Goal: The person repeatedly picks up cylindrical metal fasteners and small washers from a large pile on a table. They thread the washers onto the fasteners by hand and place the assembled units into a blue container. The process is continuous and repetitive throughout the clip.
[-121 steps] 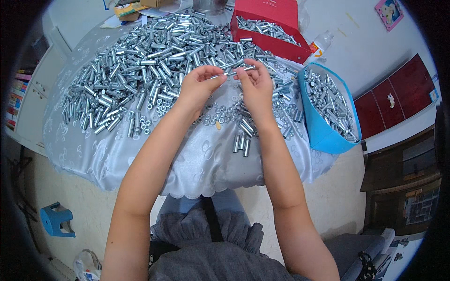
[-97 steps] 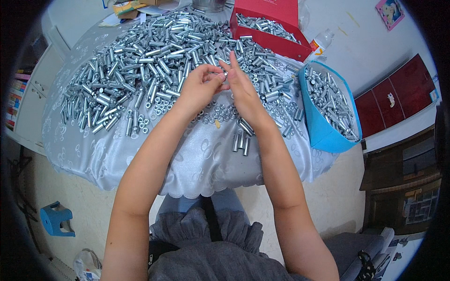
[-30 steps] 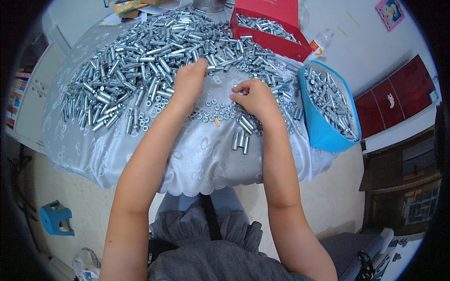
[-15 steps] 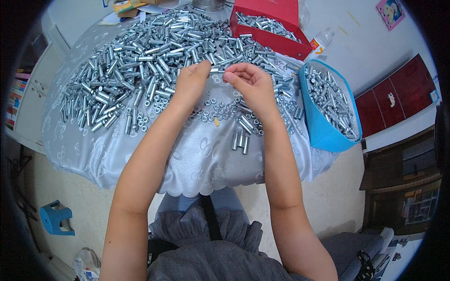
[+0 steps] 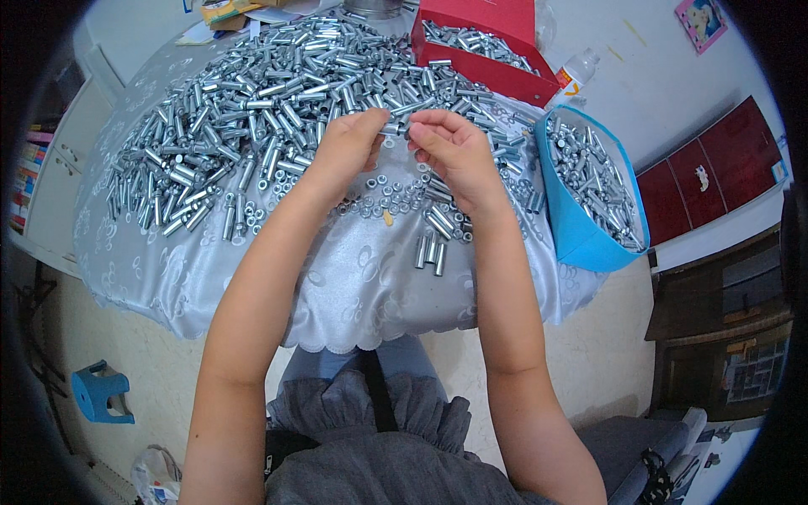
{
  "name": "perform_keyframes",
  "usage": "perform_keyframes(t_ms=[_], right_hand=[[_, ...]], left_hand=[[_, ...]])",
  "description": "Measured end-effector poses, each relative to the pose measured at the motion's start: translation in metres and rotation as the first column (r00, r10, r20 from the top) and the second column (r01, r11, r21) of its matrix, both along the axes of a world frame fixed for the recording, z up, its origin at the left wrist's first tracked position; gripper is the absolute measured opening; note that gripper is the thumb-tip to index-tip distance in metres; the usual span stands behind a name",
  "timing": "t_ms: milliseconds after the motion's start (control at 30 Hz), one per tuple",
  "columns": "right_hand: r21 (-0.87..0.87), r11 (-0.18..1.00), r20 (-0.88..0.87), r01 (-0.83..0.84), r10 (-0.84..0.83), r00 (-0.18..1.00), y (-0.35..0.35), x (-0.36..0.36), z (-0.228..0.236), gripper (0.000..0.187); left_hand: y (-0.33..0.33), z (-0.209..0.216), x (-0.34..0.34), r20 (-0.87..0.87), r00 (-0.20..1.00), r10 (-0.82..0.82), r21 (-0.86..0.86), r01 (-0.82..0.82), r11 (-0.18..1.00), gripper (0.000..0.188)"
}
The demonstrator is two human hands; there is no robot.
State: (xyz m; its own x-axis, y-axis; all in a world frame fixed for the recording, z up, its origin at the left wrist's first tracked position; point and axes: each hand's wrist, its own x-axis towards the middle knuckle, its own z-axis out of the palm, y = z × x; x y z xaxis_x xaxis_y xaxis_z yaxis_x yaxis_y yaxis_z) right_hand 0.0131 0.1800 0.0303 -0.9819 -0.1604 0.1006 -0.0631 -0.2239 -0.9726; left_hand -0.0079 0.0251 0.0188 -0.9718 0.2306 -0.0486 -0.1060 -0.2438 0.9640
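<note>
Over the middle of the table, a thin metal anchor bolt (image 5: 393, 130) spans the gap between my two hands. My left hand (image 5: 347, 150) is closed around one end of it and hides that part. At the other end, the thumb and fingers of my right hand (image 5: 457, 154) pinch a small dark piece that looks like a nut. Loose nuts (image 5: 385, 202) and washers lie just below my hands. A few metal sleeves (image 5: 431, 253) stand and lie closer to me. Behind my hands spreads a big heap of anchor bolts (image 5: 261, 105).
A blue fabric bin (image 5: 585, 252) full of bolts stands at the right. Behind it are a red box (image 5: 497, 80) with more bolts and a clear plastic bottle (image 5: 579, 71). A satin cloth (image 5: 353, 295) covers the table. On the floor at left is a blue stool (image 5: 101, 393).
My right hand has shifted slightly right and its fingers have turned around the bolt's end. A dark piece now shows there. My left hand has moved slightly right.
</note>
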Motion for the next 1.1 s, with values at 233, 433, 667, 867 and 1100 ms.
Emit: perform_keyframes(t_ms=[233,433,667,867,1100], right_hand=[[0.218,0.939,-0.324,0.266,-0.188,0.927,-0.013,0.001,-0.01,0.015],[0.2,0.929,-0.352,0.31,-0.228,0.908,-0.019,0.0,-0.016,0.016],[0.694,0.579,-0.561,0.429,0.062,0.825,-0.012,-0.002,-0.029,0.016],[0.817,0.4,-0.514,0.415,0.179,0.839,-0.016,-0.007,-0.04,0.017],[0.697,0.535,-0.6,0.478,0.07,0.797,-0.016,-0.009,-0.034,0.014]], left_hand=[[-0.001,-0.005,-0.003,-0.028,0.998,0.064,-0.143,-0.067,0.987,0.031],[0.002,-0.001,-0.001,-0.01,0.988,0.154,-0.114,-0.154,0.981,0.031],[-0.006,-0.002,-0.006,0.067,0.973,0.222,0.053,-0.226,0.973,0.032],[-0.005,0.002,-0.004,0.075,0.966,0.247,0.024,-0.249,0.968,0.032],[-0.001,-0.001,-0.005,0.058,0.968,0.245,-0.017,-0.245,0.969,0.03]])
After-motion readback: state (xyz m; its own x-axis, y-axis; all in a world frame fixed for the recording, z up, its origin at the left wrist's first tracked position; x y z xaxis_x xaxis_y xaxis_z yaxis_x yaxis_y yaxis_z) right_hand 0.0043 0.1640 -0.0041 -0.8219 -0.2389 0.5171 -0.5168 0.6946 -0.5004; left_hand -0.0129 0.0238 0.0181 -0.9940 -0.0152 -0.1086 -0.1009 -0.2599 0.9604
